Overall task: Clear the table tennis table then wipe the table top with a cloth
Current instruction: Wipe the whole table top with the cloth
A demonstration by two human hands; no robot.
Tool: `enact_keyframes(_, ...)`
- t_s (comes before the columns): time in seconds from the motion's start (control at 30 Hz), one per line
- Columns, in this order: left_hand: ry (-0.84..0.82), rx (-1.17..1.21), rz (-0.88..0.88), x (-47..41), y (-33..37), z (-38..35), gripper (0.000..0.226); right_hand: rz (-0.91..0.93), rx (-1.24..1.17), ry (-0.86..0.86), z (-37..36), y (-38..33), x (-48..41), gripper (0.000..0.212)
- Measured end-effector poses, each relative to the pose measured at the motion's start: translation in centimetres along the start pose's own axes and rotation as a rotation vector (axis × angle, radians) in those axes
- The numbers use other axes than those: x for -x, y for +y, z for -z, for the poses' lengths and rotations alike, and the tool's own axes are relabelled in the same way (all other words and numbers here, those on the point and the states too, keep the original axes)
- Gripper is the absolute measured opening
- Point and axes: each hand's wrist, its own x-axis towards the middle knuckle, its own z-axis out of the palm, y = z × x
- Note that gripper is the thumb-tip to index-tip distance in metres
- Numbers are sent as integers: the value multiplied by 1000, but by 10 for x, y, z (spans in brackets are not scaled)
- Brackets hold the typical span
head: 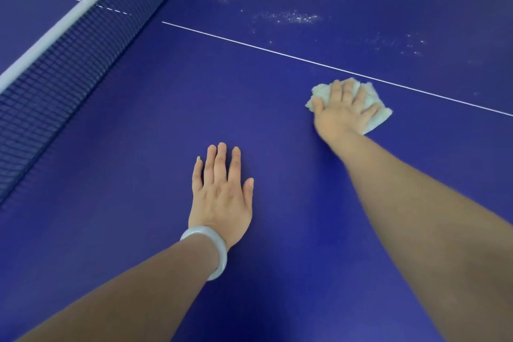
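The blue table tennis table top (172, 108) fills the view. My right hand (342, 112) lies flat with spread fingers on a crumpled white cloth (379, 116), pressing it onto the table just on the near side of the white centre line (277, 50). My left hand (222, 191) rests palm down on the bare table nearer to me, fingers straight, with a pale bangle at the wrist. It holds nothing.
The dark net (69, 64) with its white top band runs diagonally along the left. Beyond the centre line, whitish smears and specks (288, 17) mark the far half of the table surface.
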Motion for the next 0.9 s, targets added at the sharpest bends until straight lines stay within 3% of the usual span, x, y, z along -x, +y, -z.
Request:
enact_keyframes(0.07,-3,9,-6,0,-1,1,62,137,-24,5,-9,-19,42,67)
enact_keyframes(0.17,-12,22,-11,-1,-1,2,63,508,38,32,-24,-16,120,68)
enact_keyframes(0.23,-8,27,-8,-1,-1,2,63,578,110,56,-24,19,137,68)
enact_keyframes(0.27,-4,28,-4,0,-1,2,63,507,117,67,-21,41,130,66)
enact_keyframes(0.4,2,33,4,-1,0,0,62,-87,-2,1,-8,101,100,67)
enact_keyframes(0.47,-5,31,4,-1,0,0,62,-185,-5,41,-13,78,118,67)
enact_keyframes(0.5,-9,28,0,-1,-1,0,62,-136,6,59,-18,60,136,67)
enact_keyframes(0.57,-11,30,-5,-1,-2,0,62,160,51,112,-33,28,180,66)
enact_keyframes(0.63,-8,47,-10,0,-3,0,62,484,118,93,-40,27,212,65)
enact_keyframes(0.67,-4,55,-13,0,-4,0,61,559,137,85,-38,39,210,64)
enact_keyframes(0.7,2,59,-13,-1,-4,-1,61,539,138,88,-35,57,201,64)
enact_keyframes(0.83,16,48,-8,0,-4,-3,61,-24,-1,75,-23,127,159,63)
enact_keyframes(0.9,19,46,-10,1,-4,-4,62,-146,-33,85,-20,134,154,64)
